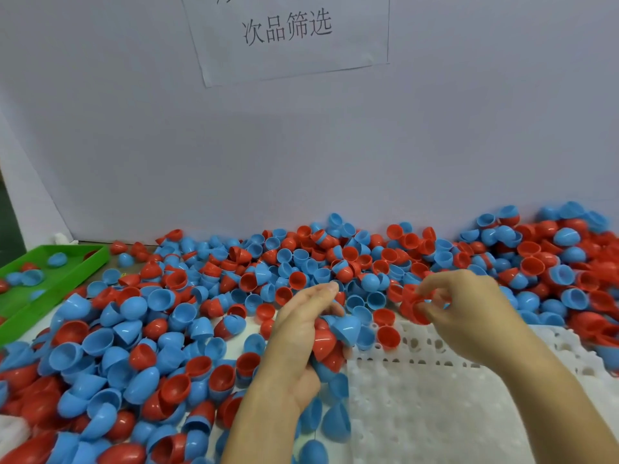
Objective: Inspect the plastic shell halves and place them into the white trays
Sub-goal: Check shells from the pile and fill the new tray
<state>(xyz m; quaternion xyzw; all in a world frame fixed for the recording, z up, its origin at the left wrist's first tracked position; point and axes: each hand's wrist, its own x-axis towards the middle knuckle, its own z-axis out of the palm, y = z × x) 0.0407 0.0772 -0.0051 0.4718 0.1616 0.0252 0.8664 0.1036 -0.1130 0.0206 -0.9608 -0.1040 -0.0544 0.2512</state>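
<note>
A deep pile of red and blue plastic shell halves point(201, 296) covers the table from left to right. My left hand point(301, 333) grips a bunch of shells, a red one point(323, 341) and a blue one point(346, 328) showing between its fingers. To its right, my right hand point(469, 309) pinches a red shell half point(413, 304) at the pile's front edge. A white tray point(452, 396) with round sockets lies under and in front of both hands; a red shell point(388, 336) and a blue shell point(365, 338) sit at its far left corner.
A green tray point(20, 296) at the far left holds a few blue and red shells. A pale wall point(301, 155) with a paper sign point(288, 28) rises right behind the pile. Shells crowd the table's left and far right sides.
</note>
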